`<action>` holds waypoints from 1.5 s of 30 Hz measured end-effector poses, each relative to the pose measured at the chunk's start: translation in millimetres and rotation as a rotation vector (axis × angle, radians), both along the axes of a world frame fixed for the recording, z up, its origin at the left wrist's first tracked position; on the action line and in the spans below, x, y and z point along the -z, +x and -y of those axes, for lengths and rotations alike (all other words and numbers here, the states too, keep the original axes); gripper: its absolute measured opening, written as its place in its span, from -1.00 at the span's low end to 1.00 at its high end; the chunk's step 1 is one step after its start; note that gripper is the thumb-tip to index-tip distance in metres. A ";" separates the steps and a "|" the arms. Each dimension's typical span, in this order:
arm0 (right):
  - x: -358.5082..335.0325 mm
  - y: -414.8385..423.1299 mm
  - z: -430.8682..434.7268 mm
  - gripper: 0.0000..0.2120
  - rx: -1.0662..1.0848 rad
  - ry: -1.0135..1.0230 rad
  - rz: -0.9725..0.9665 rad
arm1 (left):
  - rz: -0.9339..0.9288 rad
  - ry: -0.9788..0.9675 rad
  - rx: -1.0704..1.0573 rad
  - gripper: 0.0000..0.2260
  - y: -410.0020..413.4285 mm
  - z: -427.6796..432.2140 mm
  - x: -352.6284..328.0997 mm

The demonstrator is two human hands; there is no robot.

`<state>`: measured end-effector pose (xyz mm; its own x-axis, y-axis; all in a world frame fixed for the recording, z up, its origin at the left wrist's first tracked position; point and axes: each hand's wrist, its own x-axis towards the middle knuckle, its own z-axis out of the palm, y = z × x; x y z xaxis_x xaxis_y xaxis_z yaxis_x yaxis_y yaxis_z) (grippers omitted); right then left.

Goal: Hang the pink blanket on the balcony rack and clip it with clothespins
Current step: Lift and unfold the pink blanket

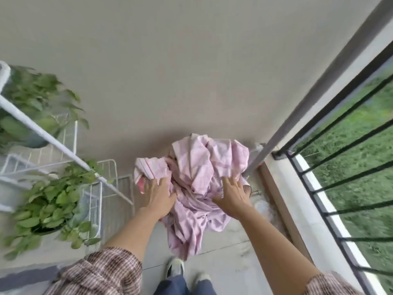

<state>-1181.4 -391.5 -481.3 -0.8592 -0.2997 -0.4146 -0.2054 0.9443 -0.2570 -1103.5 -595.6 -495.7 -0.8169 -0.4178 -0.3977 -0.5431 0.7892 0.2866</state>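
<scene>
Both hands are buried in the pink blanket (pixel 204 167). The left hand (pixel 158 194) grips a fold at its left edge with the fingers curled into the cloth. The right hand (pixel 231 194) clutches the fabric on the other side, fingers sunk among the creases. The blanket is a crumpled bundle held low in front of the person, above the balcony floor (pixel 229 258), with a loose tail hanging down toward the shoes (pixel 175 267). Whatever lies under the bundle is hidden.

A grey pole (pixel 319 88) slants down from the upper right, and its lower end passes just behind the blanket's right side. On the left stands a white wire stand (pixel 53 139) with leafy plants (pixel 49 201) on its shelves. Which of the two, if either, is the drying rack I cannot tell. The black railing (pixel 340 145) runs along the right edge, with grass (pixel 361 167) beyond it.

By my reading the task is at its very start. The blanket is gathered in hand but bunched, not opened out, and no part of it is draped over any bar. It has yet to be shaken open, laid across the rack and evened out. No clothespins are in sight, so the clipping is not yet begun either.
</scene>
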 end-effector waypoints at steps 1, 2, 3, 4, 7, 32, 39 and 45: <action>14.2 -7.5 5.7 -0.36 -0.003 -0.006 0.028 | 0.023 0.027 -0.030 -0.53 -4.5 3.5 18.0; 28.7 -14.5 11.5 -0.34 -0.013 -0.014 0.051 | 0.044 0.067 -0.077 -0.51 -8.2 6.3 36.4; 44.2 -21.8 17.8 -0.30 -0.028 -0.021 0.062 | 0.056 0.123 -0.145 -0.48 -12.1 7.8 53.6; 60.4 -28.6 24.0 -0.26 -0.045 -0.022 0.065 | 0.063 0.184 -0.226 -0.45 -15.1 8.8 70.9; 111.6 -45.8 42.2 -0.11 -0.089 0.004 0.055 | 0.063 0.275 -0.356 -0.35 -21.2 9.3 123.5; 38.7 -93.3 47.2 -0.82 0.504 -1.087 0.086 | -0.456 0.746 -0.636 -0.87 -48.3 23.0 87.1; -139.5 -79.4 37.3 -0.72 0.275 -1.216 0.061 | -0.556 0.811 -0.353 -0.38 -37.0 19.9 -38.3; -264.7 -56.9 35.0 -0.71 0.021 -1.298 -0.017 | -0.502 0.687 -0.238 0.21 -43.6 15.4 -122.6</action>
<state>-1238.3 -426.5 -216.5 -0.8708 -0.4583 0.1777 -0.2061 0.0124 -0.9784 -1147.1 -611.0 -373.1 -0.8844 -0.3996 -0.2412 -0.3537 0.2364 0.9050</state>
